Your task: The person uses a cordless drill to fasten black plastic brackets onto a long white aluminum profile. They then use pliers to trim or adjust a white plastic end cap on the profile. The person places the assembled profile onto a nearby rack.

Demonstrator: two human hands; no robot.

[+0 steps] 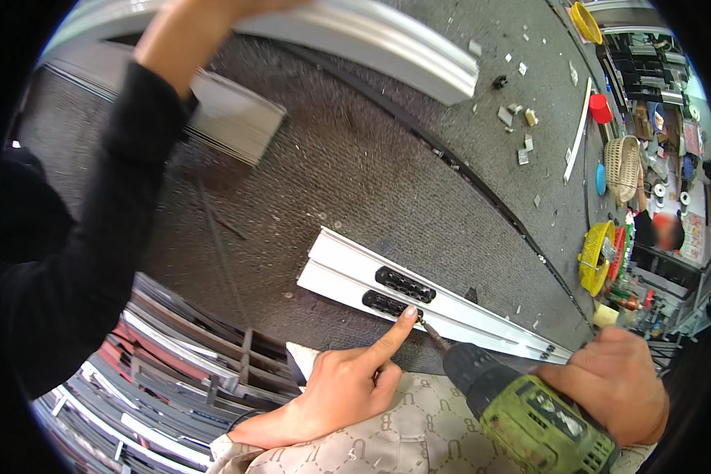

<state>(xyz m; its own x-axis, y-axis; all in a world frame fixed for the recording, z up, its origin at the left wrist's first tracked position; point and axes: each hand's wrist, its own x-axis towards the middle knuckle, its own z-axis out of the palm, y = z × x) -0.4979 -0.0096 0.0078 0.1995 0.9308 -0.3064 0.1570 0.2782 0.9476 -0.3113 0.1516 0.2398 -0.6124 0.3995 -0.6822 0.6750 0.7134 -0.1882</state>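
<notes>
In my right hand [608, 383] is a green and black cordless drill [541, 419]. Its bit reaches the near edge of a white metal profile [482, 328] lying in front of me. Two black slotted inserts [405, 283] sit side by side in that profile. With its index finger stretched out, my left hand [354, 385] touches the end of the nearer insert, right by the bit's tip. The other fingers of that hand are curled, with no object visible in them. Whether a screw sits at the tip is too small to tell.
At the left a co-worker's black-sleeved arm [110, 182] reaches to a long white profile [387, 47]. A flat stack of profiles [237, 118] lies beneath. Many metal strips [166, 379] fill a rack at lower left. Scraps [505, 116] and baskets [596, 257] lie at the right.
</notes>
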